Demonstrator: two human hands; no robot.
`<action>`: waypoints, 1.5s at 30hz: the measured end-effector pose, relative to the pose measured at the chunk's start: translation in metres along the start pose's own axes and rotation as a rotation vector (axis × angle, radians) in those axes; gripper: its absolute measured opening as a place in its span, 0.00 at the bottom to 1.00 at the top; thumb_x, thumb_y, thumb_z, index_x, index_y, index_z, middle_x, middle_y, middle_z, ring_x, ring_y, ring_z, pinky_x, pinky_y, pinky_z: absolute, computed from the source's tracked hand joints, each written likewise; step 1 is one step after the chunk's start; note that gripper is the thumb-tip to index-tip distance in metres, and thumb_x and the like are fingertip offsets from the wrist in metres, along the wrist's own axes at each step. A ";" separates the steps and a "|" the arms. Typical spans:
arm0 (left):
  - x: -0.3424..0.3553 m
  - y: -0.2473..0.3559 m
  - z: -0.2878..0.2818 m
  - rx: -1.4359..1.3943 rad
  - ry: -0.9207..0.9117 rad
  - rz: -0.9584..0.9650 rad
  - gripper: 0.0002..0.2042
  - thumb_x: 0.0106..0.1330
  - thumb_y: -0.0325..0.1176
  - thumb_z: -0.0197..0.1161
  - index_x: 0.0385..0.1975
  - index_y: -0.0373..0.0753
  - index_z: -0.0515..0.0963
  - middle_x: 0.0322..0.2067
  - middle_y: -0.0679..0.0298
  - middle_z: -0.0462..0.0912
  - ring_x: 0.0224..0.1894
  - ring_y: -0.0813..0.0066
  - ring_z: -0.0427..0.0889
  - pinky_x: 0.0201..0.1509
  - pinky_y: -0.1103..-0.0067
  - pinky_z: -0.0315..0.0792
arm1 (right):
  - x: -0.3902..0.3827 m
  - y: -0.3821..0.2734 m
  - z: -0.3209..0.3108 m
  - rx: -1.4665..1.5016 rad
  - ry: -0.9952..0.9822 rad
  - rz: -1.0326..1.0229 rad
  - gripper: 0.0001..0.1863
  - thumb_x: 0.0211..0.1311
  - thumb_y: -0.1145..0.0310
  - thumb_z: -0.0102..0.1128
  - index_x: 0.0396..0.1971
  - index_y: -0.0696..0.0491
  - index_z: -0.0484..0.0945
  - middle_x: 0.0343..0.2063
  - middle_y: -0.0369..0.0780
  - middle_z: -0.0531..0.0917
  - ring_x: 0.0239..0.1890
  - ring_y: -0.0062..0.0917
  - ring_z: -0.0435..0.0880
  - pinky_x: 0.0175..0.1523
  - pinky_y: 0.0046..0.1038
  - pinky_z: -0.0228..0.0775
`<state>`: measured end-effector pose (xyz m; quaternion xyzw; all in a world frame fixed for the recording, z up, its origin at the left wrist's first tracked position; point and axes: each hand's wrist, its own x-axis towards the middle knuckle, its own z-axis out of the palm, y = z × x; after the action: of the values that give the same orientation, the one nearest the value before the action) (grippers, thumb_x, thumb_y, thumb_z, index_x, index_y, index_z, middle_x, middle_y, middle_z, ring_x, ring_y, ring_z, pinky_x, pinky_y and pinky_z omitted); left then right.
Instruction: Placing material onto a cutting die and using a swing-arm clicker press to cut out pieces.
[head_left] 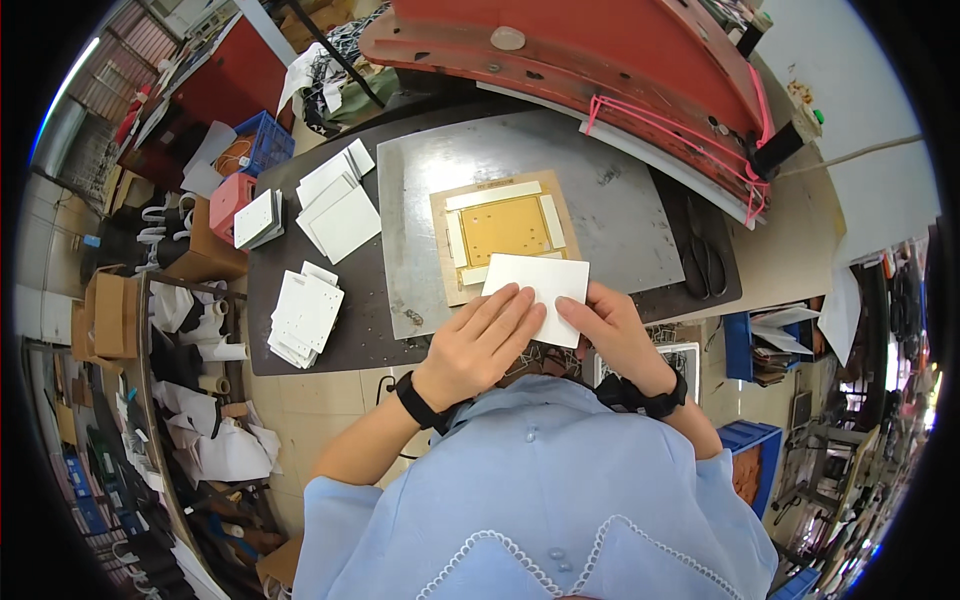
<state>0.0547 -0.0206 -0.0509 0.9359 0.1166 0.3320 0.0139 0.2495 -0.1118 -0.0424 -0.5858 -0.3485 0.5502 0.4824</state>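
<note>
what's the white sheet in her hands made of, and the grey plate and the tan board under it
White sheet: looks like matte card or stiff paper, flat with crisp edges. Grey plate: probably metal, with a dull scuffed sheen. Tan board: seems to be cardboard or fibreboard, brown and matte, with white strips on it.

Likely a workshop: red press (pixel 600 60), steel plate (pixel 620 200), card stacks (pixel 305 315)
</note>
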 end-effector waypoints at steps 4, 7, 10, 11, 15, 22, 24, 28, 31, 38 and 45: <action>-0.011 -0.012 0.002 -0.157 -0.012 -0.217 0.22 0.54 0.23 0.69 0.52 0.39 0.79 0.57 0.52 0.76 0.57 0.54 0.78 0.57 0.67 0.73 | 0.023 0.010 -0.022 -0.114 0.069 -0.040 0.15 0.71 0.62 0.57 0.43 0.60 0.81 0.27 0.33 0.83 0.21 0.10 0.75 0.23 0.15 0.67; -0.021 -0.035 0.000 -0.221 0.024 -0.435 0.21 0.57 0.22 0.67 0.52 0.37 0.78 0.57 0.53 0.77 0.57 0.53 0.78 0.58 0.68 0.73 | 0.047 -0.002 -0.040 -0.229 0.160 0.009 0.14 0.67 0.61 0.62 0.37 0.59 0.81 0.21 0.33 0.80 0.17 0.11 0.74 0.20 0.16 0.66; -0.022 -0.062 0.008 -0.340 -0.001 -0.654 0.15 0.65 0.26 0.61 0.52 0.35 0.76 0.58 0.53 0.77 0.58 0.54 0.77 0.59 0.70 0.72 | 0.077 -0.008 -0.037 -0.270 0.105 -0.034 0.15 0.65 0.59 0.63 0.33 0.58 0.80 0.18 0.32 0.77 0.16 0.12 0.75 0.19 0.17 0.65; -0.022 -0.069 0.011 -0.352 -0.007 -0.704 0.15 0.67 0.27 0.60 0.52 0.35 0.76 0.58 0.53 0.77 0.58 0.54 0.77 0.59 0.71 0.72 | 0.085 -0.008 -0.033 -0.269 0.095 -0.034 0.15 0.65 0.59 0.64 0.33 0.58 0.80 0.18 0.32 0.77 0.16 0.12 0.75 0.19 0.17 0.65; -0.019 -0.080 0.022 -0.318 0.018 -0.649 0.14 0.69 0.29 0.59 0.52 0.36 0.77 0.58 0.54 0.78 0.57 0.54 0.78 0.58 0.71 0.72 | 0.104 -0.012 -0.016 -0.293 0.066 -0.003 0.15 0.64 0.59 0.64 0.34 0.57 0.80 0.19 0.30 0.77 0.16 0.10 0.74 0.18 0.15 0.63; -0.023 -0.082 0.031 -0.332 0.003 -0.611 0.14 0.68 0.30 0.61 0.51 0.35 0.77 0.56 0.54 0.78 0.54 0.54 0.79 0.56 0.70 0.73 | 0.113 -0.011 -0.016 -0.222 0.027 0.028 0.14 0.64 0.61 0.64 0.33 0.59 0.80 0.22 0.31 0.77 0.17 0.12 0.75 0.19 0.16 0.64; -0.024 -0.084 0.031 -0.318 0.004 -0.593 0.14 0.68 0.29 0.61 0.52 0.36 0.77 0.56 0.54 0.78 0.53 0.55 0.80 0.55 0.72 0.74 | 0.115 -0.010 -0.017 -0.199 0.027 0.043 0.14 0.65 0.61 0.64 0.34 0.59 0.81 0.21 0.31 0.77 0.17 0.12 0.75 0.19 0.16 0.64; -0.025 -0.086 0.031 -0.323 -0.022 -0.599 0.15 0.67 0.29 0.61 0.52 0.36 0.77 0.57 0.55 0.78 0.54 0.55 0.79 0.57 0.70 0.73 | 0.116 -0.012 -0.014 -0.232 0.025 0.043 0.14 0.65 0.61 0.64 0.34 0.60 0.81 0.21 0.31 0.77 0.17 0.12 0.75 0.19 0.16 0.64; -0.020 -0.087 0.030 -0.249 -0.048 -0.525 0.15 0.67 0.30 0.62 0.53 0.36 0.77 0.58 0.56 0.77 0.56 0.55 0.77 0.58 0.69 0.72 | 0.117 -0.013 -0.014 -0.287 0.031 0.034 0.14 0.64 0.61 0.63 0.34 0.60 0.81 0.21 0.32 0.77 0.18 0.13 0.76 0.19 0.16 0.65; -0.018 -0.087 0.030 -0.219 -0.157 -0.488 0.19 0.65 0.33 0.63 0.55 0.38 0.75 0.62 0.57 0.73 0.59 0.50 0.72 0.60 0.67 0.71 | 0.116 -0.015 -0.016 -0.357 0.020 0.034 0.15 0.64 0.61 0.63 0.35 0.61 0.81 0.20 0.33 0.78 0.18 0.14 0.77 0.20 0.18 0.65; -0.016 -0.084 0.031 -0.130 -0.193 -0.465 0.21 0.67 0.33 0.60 0.59 0.35 0.72 0.63 0.58 0.72 0.59 0.50 0.71 0.61 0.66 0.69 | 0.093 -0.003 -0.004 -0.734 0.324 -0.358 0.13 0.64 0.62 0.62 0.39 0.58 0.81 0.20 0.45 0.80 0.24 0.37 0.81 0.32 0.33 0.71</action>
<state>0.0448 0.0596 -0.0936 0.9085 0.3053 0.2357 0.1609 0.2681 -0.0246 -0.0686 -0.7276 -0.5367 0.1987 0.3783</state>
